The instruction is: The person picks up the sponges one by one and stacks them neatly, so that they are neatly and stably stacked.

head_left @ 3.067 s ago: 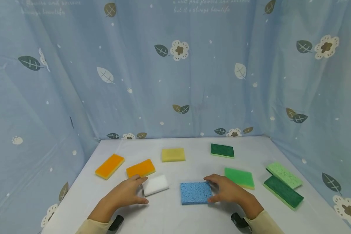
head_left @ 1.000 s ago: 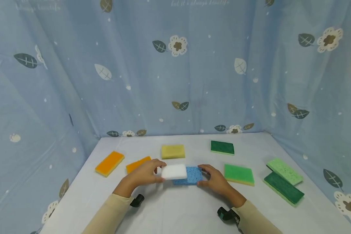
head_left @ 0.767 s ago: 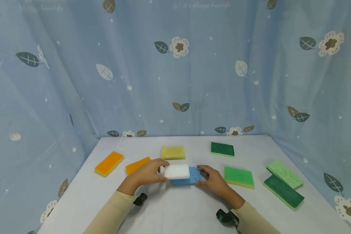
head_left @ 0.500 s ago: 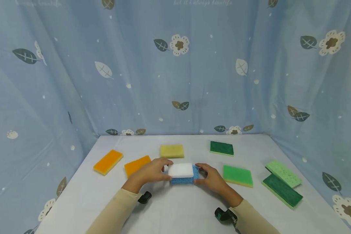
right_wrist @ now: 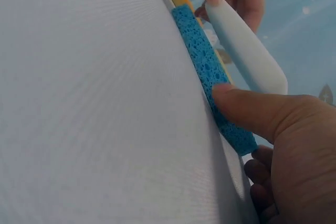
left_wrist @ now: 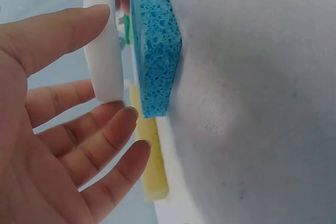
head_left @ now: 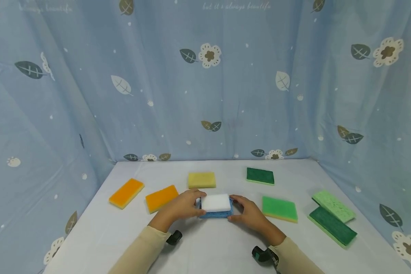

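Observation:
My left hand pinches a white sponge by its left end, thumb in front and fingers behind. Directly under it lies a porous blue sponge on the table. The left wrist view shows a narrow gap between the white sponge and the blue sponge, so they are apart there. With thumb and fingers, my right hand holds the right end of the blue sponge. The right wrist view has the white sponge slightly tilted over the blue one.
Two orange sponges lie left, a yellow sponge behind the hands. To the right are a dark green sponge, a bright green sponge, and a light green sponge leaning on another dark green one. A patterned curtain surrounds the white table.
Both hands came together at the middle. The left hand picked up the white sponge and brought it right, over the blue sponge. The right hand shifted the blue sponge slightly left and away.

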A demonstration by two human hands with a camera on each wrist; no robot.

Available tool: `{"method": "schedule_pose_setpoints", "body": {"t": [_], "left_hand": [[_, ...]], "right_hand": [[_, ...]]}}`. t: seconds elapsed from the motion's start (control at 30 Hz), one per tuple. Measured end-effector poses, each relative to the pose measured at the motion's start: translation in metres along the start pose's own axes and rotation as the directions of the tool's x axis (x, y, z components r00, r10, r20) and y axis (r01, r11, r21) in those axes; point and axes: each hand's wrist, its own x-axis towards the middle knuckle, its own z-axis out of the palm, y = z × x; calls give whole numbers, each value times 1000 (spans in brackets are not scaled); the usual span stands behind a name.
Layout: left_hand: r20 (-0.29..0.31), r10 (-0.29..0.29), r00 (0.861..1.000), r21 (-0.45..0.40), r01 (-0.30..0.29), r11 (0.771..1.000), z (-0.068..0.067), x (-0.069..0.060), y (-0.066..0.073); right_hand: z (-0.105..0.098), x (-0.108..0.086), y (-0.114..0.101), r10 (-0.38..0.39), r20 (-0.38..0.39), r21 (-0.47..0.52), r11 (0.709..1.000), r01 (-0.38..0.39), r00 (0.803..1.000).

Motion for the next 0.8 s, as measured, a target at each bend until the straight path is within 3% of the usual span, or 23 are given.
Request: {"method": "schedule_pose_setpoints", "body": {"t": [0.23,0.53,0.8], "left_hand": [[4,2,1000,-12,-2,1000,6,0,4],[-16,21,1000,71,-20,997,9,1,6],[-32,39,999,87,-36,996,11,0,6]], "right_hand": [[-1,-3,2,-4,-10,-11,1000,4,1000],[-1,-1,4,-16,-5,-7,1000,16,1000],[1,1,2,-39,1,-2,999,39,999]]}}
